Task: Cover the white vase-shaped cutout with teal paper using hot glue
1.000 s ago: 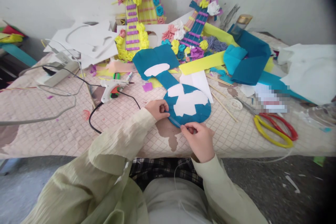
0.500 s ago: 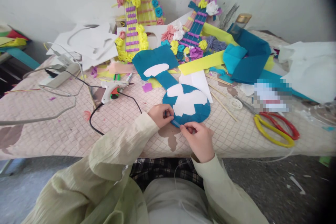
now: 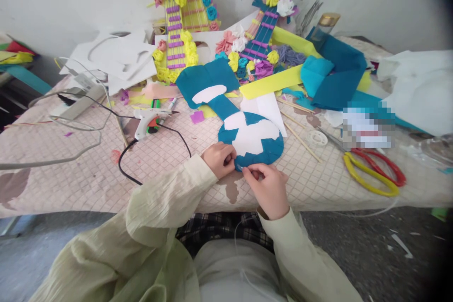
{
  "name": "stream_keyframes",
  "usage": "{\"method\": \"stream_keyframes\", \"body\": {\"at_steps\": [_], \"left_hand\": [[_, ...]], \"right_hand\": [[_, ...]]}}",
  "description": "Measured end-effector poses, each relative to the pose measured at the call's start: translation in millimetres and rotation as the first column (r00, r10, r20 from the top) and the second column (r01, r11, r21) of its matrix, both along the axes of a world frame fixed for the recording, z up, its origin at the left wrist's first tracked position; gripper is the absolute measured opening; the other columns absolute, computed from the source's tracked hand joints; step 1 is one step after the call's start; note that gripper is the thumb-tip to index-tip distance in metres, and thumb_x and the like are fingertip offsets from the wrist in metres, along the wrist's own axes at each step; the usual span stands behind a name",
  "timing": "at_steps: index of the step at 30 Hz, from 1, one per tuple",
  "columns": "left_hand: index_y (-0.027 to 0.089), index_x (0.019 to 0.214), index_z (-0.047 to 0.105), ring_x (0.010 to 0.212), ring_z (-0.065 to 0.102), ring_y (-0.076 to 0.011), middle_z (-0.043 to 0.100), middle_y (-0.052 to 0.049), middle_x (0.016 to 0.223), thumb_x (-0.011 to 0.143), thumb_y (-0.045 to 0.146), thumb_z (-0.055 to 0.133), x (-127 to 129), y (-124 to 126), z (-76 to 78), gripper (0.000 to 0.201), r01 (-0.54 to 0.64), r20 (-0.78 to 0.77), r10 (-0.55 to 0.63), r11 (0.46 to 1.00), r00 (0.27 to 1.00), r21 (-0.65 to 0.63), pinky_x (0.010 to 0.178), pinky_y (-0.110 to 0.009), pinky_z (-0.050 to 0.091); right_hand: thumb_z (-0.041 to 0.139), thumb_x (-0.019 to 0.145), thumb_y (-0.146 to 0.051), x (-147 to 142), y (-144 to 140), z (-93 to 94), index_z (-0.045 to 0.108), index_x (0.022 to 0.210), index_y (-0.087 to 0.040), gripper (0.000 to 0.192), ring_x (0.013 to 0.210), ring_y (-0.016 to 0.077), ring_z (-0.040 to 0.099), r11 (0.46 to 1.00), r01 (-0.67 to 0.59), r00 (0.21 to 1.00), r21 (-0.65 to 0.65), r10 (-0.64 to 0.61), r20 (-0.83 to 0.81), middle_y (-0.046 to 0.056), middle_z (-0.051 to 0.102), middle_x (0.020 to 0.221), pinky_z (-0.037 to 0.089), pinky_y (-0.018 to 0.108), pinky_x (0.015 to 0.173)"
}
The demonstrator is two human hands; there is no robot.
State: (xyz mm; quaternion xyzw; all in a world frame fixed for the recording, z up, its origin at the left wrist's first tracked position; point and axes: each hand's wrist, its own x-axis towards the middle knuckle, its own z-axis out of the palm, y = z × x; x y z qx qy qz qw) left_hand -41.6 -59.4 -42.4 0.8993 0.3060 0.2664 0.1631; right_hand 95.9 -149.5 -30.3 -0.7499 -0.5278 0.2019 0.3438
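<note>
A flat guitar-shaped cutout (image 3: pixel 230 109) lies on the table before me, its white card partly covered by teal crepe paper folded over the rim. My left hand (image 3: pixel 219 159) is closed at the lower left edge of its round body, fingertips pinching the teal rim. Close beside it, my right hand (image 3: pixel 268 188) pinches the same rim at the bottom with thumb and forefinger. A short stretch of teal edge shows between the two hands. The fingertips' undersides are hidden. A white glue gun (image 3: pixel 148 120) rests to the left of the cutout.
Scissors (image 3: pixel 371 170) with red and yellow handles lie to the right, near wooden sticks (image 3: pixel 300 139). Two flower-decorated paper guitars (image 3: pixel 176 42) lean at the back. Teal crepe paper (image 3: pixel 336 80), white card scraps (image 3: pixel 113 56) and a power strip (image 3: pixel 79 101) surround the workspace.
My left hand has shifted slightly right along the rim, nearer my right hand, so less edge shows between them. My right hand stays almost in place. The view has tilted a little.
</note>
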Motion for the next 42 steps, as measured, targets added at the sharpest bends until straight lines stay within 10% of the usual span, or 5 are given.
{"method": "stream_keyframes", "body": {"at_steps": [21,42], "left_hand": [[0.020,0.064,0.040,0.057,0.043,-0.0131,0.045,0.003,0.055,0.067,0.031,0.058,3.5,-3.6,1.7,0.021,-0.044,-0.018,0.042,0.995,0.999,-0.084,0.058,-0.026,0.039],[0.019,0.064,0.041,0.062,0.043,-0.0158,0.048,-0.002,0.062,0.070,0.050,0.055,6.4,-10.8,0.0,0.035,-0.093,-0.086,0.096,0.995,0.992,0.046,0.059,-0.029,0.039]], "right_hand": [[0.055,0.071,-0.034,5.5,-3.4,-3.1,0.062,0.058,-0.018,0.021,0.058,0.0127,0.048,0.994,-0.032,0.999,0.101,0.032,-0.004,0.000,0.053,0.053,0.037,0.026,0.061],[0.060,0.070,-0.038,30.1,-17.6,-7.8,0.062,0.067,-0.016,0.023,0.058,0.0107,0.046,0.956,0.199,0.953,0.217,-0.137,-0.271,0.001,0.056,0.061,0.040,0.025,0.058]]}}
